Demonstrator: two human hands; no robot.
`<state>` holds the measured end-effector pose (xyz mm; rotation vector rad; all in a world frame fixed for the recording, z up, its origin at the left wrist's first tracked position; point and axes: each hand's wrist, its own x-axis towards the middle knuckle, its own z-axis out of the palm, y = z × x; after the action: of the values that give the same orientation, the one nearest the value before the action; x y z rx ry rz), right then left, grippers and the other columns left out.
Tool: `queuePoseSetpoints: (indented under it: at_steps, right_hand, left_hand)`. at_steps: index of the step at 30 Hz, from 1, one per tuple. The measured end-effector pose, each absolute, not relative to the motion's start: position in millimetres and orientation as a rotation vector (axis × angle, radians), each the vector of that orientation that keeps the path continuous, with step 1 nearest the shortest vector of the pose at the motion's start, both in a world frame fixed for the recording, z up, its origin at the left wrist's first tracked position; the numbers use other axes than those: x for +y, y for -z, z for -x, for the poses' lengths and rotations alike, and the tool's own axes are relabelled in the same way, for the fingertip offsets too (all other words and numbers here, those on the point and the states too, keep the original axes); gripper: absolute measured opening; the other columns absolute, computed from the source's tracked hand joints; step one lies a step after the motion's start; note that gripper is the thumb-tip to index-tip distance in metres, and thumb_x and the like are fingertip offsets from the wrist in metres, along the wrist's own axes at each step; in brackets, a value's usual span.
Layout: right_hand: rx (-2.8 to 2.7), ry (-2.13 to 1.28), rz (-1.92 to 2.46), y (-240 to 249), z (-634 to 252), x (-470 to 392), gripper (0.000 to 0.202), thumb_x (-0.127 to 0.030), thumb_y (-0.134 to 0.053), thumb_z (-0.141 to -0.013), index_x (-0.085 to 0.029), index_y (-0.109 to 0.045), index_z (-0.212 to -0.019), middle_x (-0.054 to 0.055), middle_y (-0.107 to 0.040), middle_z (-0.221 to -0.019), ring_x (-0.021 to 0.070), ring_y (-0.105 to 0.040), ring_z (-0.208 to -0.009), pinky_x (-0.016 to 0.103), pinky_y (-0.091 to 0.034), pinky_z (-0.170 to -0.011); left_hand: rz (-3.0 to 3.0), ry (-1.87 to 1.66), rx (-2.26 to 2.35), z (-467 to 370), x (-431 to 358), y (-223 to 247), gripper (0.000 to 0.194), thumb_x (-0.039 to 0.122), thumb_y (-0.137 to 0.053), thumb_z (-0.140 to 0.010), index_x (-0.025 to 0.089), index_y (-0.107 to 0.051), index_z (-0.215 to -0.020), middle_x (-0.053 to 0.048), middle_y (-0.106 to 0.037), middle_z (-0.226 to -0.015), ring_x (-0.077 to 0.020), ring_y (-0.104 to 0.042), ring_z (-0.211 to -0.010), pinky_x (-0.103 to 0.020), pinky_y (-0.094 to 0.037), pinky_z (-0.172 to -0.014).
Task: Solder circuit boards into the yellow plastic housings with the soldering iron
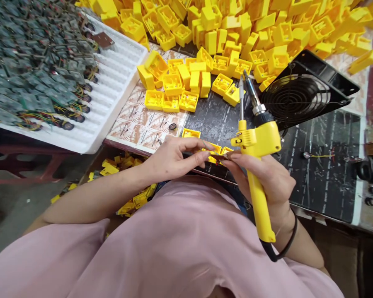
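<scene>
My left hand [177, 157] pinches the left end of a small brown circuit board [218, 157] near the table's front edge. My right hand [264, 176] has its thumb and finger on the right end of the same board. A yellow soldering gun [259, 186] also rests in my right hand, its metal tip pointing away from me and its black cable hanging at the wrist. Just behind the board and partly hidden by my fingers are small yellow housings [191, 133]. Thin wires near my left fingertips are too small to make out clearly.
A white foam tray [118, 82] with many wired green boards [34, 66] stands at the left. Yellow housings [172, 85] are heaped across the back. A black fan [301, 91] sits at the right. Below the table edge, a box holds more yellow housings [139, 199].
</scene>
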<state>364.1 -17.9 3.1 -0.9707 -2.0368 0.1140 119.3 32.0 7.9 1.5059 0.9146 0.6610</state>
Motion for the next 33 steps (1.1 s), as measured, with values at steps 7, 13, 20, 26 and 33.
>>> queuePoseSetpoints:
  at_steps: [7,13,20,26,33]
  right_hand:
    - [-1.998,-0.198,1.004,-3,-359,-22,0.041,-0.007,-0.084,-0.094,-0.030,-0.071,-0.126,-0.002,-0.084,-0.099,0.0206,-0.085,-0.092,0.031,-0.072,-0.082]
    - [-1.881,-0.223,1.007,6,-348,-21,0.038,-0.008,-0.086,-0.092,-0.028,-0.072,-0.122,-0.002,-0.084,-0.094,0.0198,-0.085,-0.082,0.027,-0.072,-0.074]
    - [-1.777,-0.196,0.974,9,-347,-16,0.043,-0.011,-0.087,-0.093,-0.028,-0.068,-0.127,-0.002,-0.083,-0.099,0.0184,-0.083,-0.079,0.027,-0.072,-0.074]
    - [-1.860,-0.146,0.997,4,-355,-16,0.045,-0.010,-0.088,-0.091,-0.030,-0.070,-0.128,-0.002,-0.083,-0.096,0.0200,-0.082,-0.076,0.029,-0.071,-0.070]
    - [-1.907,-0.131,1.019,4,-354,-21,0.036,-0.010,-0.089,-0.091,-0.025,-0.070,-0.119,-0.003,-0.083,-0.093,0.0165,-0.082,-0.075,0.024,-0.069,-0.069]
  left_hand:
    - [-1.661,-0.883,0.948,-124,37,-13,0.020,0.035,-0.080,-0.092,0.020,-0.080,-0.079,-0.005,-0.081,-0.088,-0.0170,-0.074,-0.086,-0.029,-0.059,-0.083]
    - [-1.091,-0.920,0.944,-140,35,0,0.058,0.070,-0.100,-0.069,0.018,-0.075,-0.077,-0.004,-0.080,-0.081,-0.0166,-0.073,-0.078,-0.030,-0.061,-0.077]
    - [-0.948,-0.791,0.857,-134,32,0,0.056,0.047,-0.104,-0.070,0.020,-0.081,-0.113,-0.006,-0.084,-0.108,-0.0162,-0.078,-0.090,-0.022,-0.061,-0.072]
    - [-1.091,-0.725,0.912,-125,32,2,0.026,0.032,-0.094,-0.075,0.017,-0.078,-0.089,0.001,-0.074,-0.080,-0.0094,-0.065,-0.069,-0.020,-0.054,-0.064]
    - [-1.262,-0.808,0.953,-129,33,9,0.029,0.042,-0.096,-0.079,0.018,-0.083,-0.087,-0.001,-0.076,-0.079,-0.0126,-0.066,-0.071,-0.023,-0.055,-0.069]
